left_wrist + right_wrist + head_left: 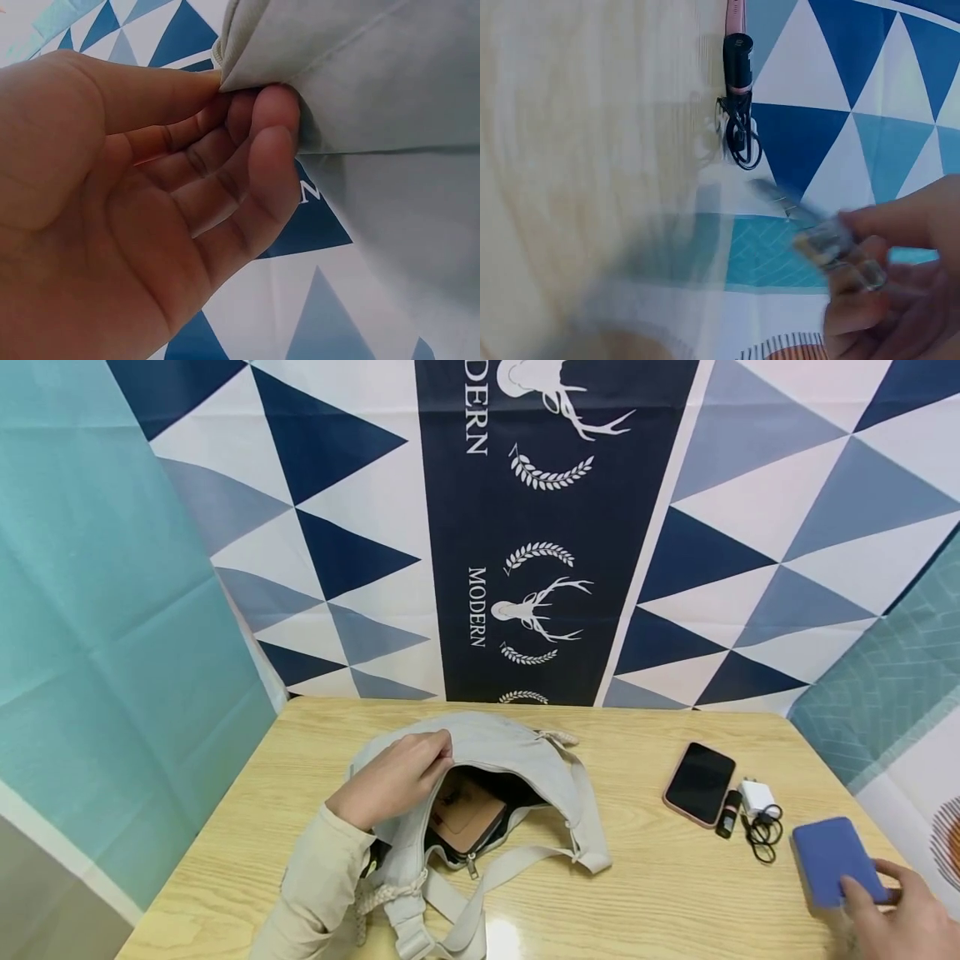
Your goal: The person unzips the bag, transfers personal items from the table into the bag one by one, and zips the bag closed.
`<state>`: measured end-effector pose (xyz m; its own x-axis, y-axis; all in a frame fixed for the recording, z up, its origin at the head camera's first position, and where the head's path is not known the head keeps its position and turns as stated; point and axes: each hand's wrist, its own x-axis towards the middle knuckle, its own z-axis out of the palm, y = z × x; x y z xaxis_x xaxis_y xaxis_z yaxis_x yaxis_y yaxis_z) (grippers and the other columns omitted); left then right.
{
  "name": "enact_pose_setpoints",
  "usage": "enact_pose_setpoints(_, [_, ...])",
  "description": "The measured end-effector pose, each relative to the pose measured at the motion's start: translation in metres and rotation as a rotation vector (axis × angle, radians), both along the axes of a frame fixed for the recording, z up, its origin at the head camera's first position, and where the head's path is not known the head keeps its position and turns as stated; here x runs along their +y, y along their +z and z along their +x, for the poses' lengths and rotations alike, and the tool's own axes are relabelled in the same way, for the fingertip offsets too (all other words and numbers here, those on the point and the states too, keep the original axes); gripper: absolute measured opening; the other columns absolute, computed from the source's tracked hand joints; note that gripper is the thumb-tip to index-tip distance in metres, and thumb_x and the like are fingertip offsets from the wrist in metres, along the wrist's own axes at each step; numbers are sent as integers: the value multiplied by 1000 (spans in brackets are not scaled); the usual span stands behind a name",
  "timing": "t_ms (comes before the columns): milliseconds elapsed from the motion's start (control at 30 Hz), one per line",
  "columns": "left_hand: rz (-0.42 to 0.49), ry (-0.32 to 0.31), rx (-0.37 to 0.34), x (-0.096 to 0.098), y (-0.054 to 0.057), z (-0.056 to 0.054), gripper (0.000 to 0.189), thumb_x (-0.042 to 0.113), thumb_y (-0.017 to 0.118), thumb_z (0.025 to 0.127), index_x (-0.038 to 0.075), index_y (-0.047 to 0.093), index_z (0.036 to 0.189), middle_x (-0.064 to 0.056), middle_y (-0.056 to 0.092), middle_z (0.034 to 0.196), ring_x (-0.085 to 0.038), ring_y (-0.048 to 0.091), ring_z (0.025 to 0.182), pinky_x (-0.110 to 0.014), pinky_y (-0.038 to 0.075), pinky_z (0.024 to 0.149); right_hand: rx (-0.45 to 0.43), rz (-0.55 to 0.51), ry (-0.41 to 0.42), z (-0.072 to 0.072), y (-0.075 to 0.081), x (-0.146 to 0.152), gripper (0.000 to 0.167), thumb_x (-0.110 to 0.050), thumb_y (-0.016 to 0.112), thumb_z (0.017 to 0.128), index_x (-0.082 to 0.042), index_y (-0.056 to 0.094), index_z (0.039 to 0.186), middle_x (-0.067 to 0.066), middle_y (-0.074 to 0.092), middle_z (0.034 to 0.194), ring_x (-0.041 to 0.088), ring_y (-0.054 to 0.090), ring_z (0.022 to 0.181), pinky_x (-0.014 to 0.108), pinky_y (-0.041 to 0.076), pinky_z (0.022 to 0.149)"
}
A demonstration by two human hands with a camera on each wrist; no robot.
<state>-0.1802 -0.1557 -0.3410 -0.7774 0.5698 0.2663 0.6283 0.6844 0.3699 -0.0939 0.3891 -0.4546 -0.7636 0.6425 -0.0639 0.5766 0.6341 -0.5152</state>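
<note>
A light grey zippered shoulder bag lies on the table with its mouth open toward me. My left hand pinches the upper edge of that opening; in the left wrist view, thumb and fingertips grip the grey fabric. Inside the bag sits a brown, flat item, partly hidden. At the right table edge my right hand holds a small blue rectangular item between thumb and fingers. In the right wrist view this item is blurred and seen edge-on, so its kind is unclear.
Left of the blue item lie a phone, a small black tube, a white charger plug and a coiled black cable. The bag's strap loops over the wooden table. Patterned cloth hangs behind.
</note>
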Motion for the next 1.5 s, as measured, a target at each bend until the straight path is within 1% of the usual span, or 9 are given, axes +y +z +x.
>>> enact_pose_setpoints(67, [-5, 1, 8, 0, 0, 0, 16, 11, 56, 102, 14, 56, 87, 7, 53, 76, -6, 46, 60, -25, 42, 57, 75, 3, -11, -1, 0, -6, 57, -17, 49, 104, 12, 26, 148, 32, 55, 85, 34, 56, 63, 44, 45, 62])
enact_pose_setpoints(300, [-6, 3, 11, -1, -1, 1, 17, 10, 56, 102, 14, 55, 86, 8, 52, 75, -6, 46, 60, -25, 42, 57, 268, -82, -19, 8, 19, -50, 50, -25, 56, 103, 5, 47, 142, 13, 61, 74, 12, 47, 52, 26, 39, 52])
enact_pose_setpoints(533, [0, 1, 4, 0, 0, -1, 14, 11, 55, 103, 14, 56, 89, 8, 52, 77, -6, 46, 60, -25, 43, 57, 248, -267, 93, 15, 30, -76, 45, -24, 59, 101, 3, 52, 137, -7, 65, 68, 11, 60, 53, 24, 50, 51])
enact_pose_setpoints(667, [2, 0, 0, 1, 1, -1, 15, 12, 55, 103, 15, 55, 89, 7, 53, 77, -6, 46, 60, -25, 43, 56, 288, -352, 227, 20, 22, -76, 21, -22, 60, 101, -29, 61, 121, -6, 66, 69, 15, 57, 54, 27, 47, 50])
enact_pose_setpoints(800, [5, 4, -1, 0, 2, 0, 16, 11, 55, 103, 15, 55, 87, 7, 52, 76, -6, 46, 60, -25, 42, 56, 336, -395, 356, 23, 20, -81, 32, -21, 60, 101, -53, 55, 101, 2, 64, 67, 18, 54, 52, 30, 43, 49])
enact_pose_setpoints(933, [4, 7, -4, 0, 2, 0, 16, 11, 56, 103, 15, 55, 87, 8, 52, 75, -6, 45, 60, -25, 42, 56, 320, -384, 434, 22, 20, -91, 22, -21, 58, 102, -40, 60, 111, 4, 65, 69, 19, 55, 53, 32, 44, 49])
enact_pose_setpoints(1167, [5, 7, -5, -1, 1, 1, 16, 11, 56, 102, 15, 55, 87, 8, 52, 76, -6, 46, 60, -25, 42, 56, 205, -434, 571, 17, 27, -115, 36, -9, 50, 105, 9, 49, 136, 10, 61, 71, 21, 53, 57, 34, 44, 52])
enact_pose_setpoints(1300, [3, 3, 2, -1, 1, 1, 16, 10, 56, 102, 15, 55, 86, 8, 52, 76, -6, 46, 60, -25, 42, 56, 155, -542, 639, 13, 30, -132, 36, -6, 50, 104, 8, 48, 137, 10, 60, 71, 23, 53, 56, 34, 44, 50])
enact_pose_setpoints(1500, [-2, 1, 6, 0, 2, 1, 16, 10, 56, 102, 15, 55, 87, 7, 52, 76, -6, 46, 60, -25, 42, 56, 84, -690, 871, 9, 30, -154, 42, -12, 49, 105, 11, 42, 140, 11, 59, 72, 27, 53, 56, 37, 44, 50])
